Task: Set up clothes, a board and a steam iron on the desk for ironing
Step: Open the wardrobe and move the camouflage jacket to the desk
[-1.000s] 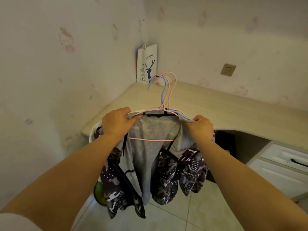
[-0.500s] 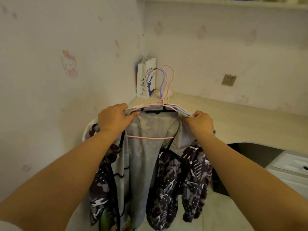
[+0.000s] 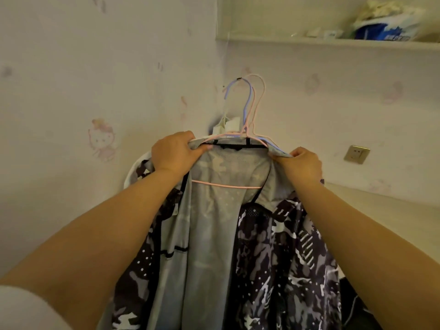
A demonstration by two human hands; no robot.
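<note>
A dark camouflage-print jacket (image 3: 281,253) with a pale grey lining hangs open on pink and blue wire hangers (image 3: 250,108). My left hand (image 3: 173,151) grips the left shoulder of the jacket, and my right hand (image 3: 302,163) grips the right shoulder. I hold the garment up in front of me, above the light wooden desk (image 3: 390,210) at the right. No board or steam iron is in view.
A wall socket (image 3: 356,154) sits on the right wall above the desk. A shelf (image 3: 333,42) higher up carries bags and small items. A white paper bag (image 3: 226,125) stands in the corner, mostly hidden behind the hangers. Patterned wallpaper covers both walls.
My view and both hands have risen; the jacket is lifted higher and closer, now covering the desk's corner. The shelf has come into view and the drawers have dropped out.
</note>
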